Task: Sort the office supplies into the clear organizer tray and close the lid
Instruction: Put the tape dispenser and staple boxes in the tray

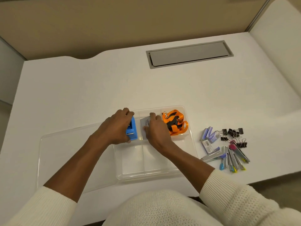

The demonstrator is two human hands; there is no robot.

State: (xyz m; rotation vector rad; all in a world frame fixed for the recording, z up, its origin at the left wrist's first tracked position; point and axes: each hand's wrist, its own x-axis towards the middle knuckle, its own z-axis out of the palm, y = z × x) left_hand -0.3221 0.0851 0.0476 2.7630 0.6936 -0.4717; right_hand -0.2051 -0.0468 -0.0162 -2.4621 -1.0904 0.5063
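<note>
Left hand (116, 128) fingers wrapped around blue tape dispenser (132, 129), lowering it into organizer tray (192, 144) far-left compartment; likely rigid, hefty, grip by sides. Right hand (155, 129) fingers pinch grey card (145, 123) in middle compartment; thin, slippery, take by edges.

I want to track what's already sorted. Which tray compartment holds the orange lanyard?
The far-right compartment of the clear organizer tray holds the orange lanyard. The near compartments look empty, and the far-middle one has a grey card instead.
</note>
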